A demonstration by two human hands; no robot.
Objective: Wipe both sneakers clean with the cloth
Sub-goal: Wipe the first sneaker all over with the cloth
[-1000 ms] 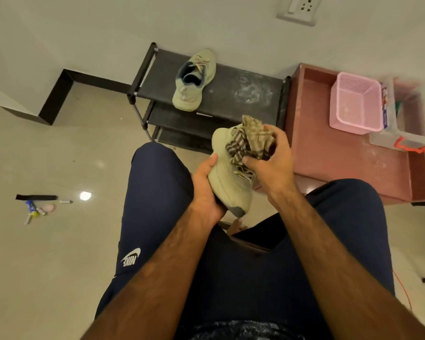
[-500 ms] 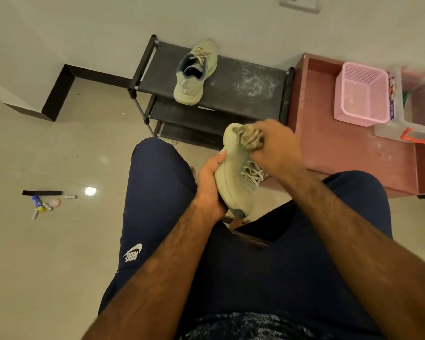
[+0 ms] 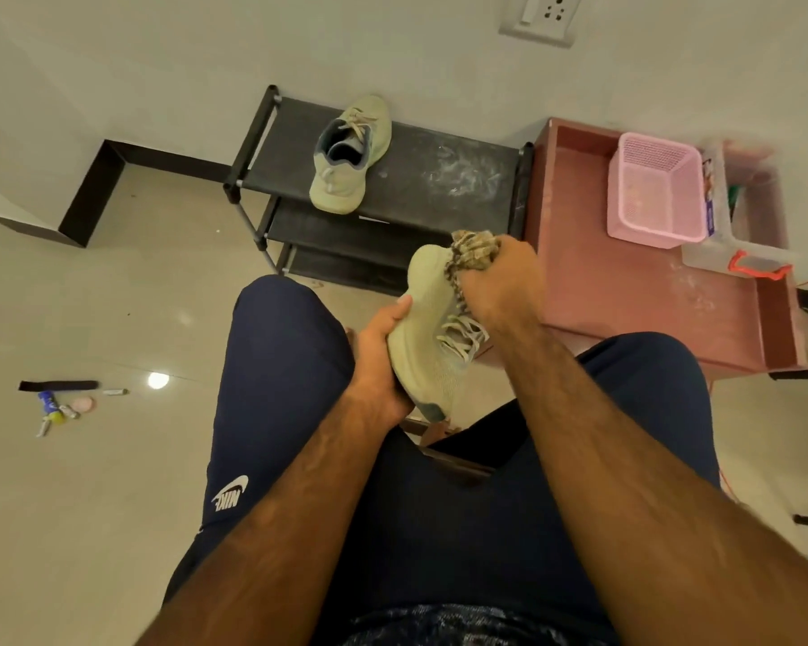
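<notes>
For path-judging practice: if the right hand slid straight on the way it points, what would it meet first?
Past the toe of the sneaker, the right hand would likely meet the rack; depth is unclear.

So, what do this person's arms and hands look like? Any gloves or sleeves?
The left hand and right hand are bare: no gloves, rings or watch in sight. Both forearms are uncovered and hairy, with no sleeve in view. Clothing in view: navy bottoms with a white logo on the left thigh.
</notes>
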